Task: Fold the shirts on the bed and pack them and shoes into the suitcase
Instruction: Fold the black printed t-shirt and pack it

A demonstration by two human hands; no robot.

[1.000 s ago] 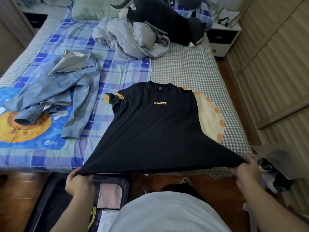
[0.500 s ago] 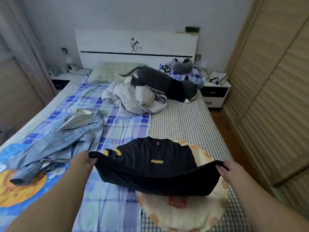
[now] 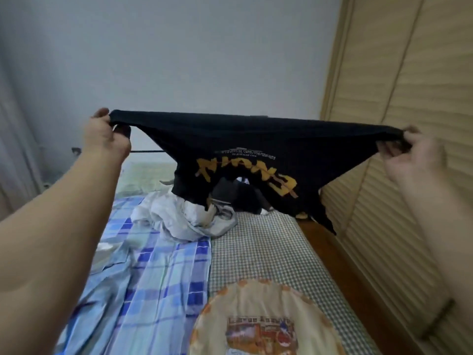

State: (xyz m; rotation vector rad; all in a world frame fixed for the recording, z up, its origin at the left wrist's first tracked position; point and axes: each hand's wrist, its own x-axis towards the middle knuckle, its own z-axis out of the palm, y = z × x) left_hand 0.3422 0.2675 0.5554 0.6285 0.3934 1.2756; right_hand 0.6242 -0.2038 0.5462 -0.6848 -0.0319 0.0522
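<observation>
Pale wall (image 3: pixel 179 60) and slatted wardrobe doors (image 3: pixel 409 124) back the bed (image 3: pixel 261 247). We hold the black shirt (image 3: pixel 256 149) stretched in the air above it, left hand (image 3: pixel 105 139) and right hand (image 3: pixel 414 155) each pinched tight on a hem corner.

black shirt (image 3: pixel 256 149) | yellow print, upside down, partly readable: "ENVI…" | small lines above: illegible

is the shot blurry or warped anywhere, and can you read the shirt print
Head view: soft motion blur, worst on the right hand and wardrobe doors; wide-angle stretch swells the forearms at the edges; dim, flat light; the black shirt hangs upside down, its yellow print smeared and only partly legible.
</observation>
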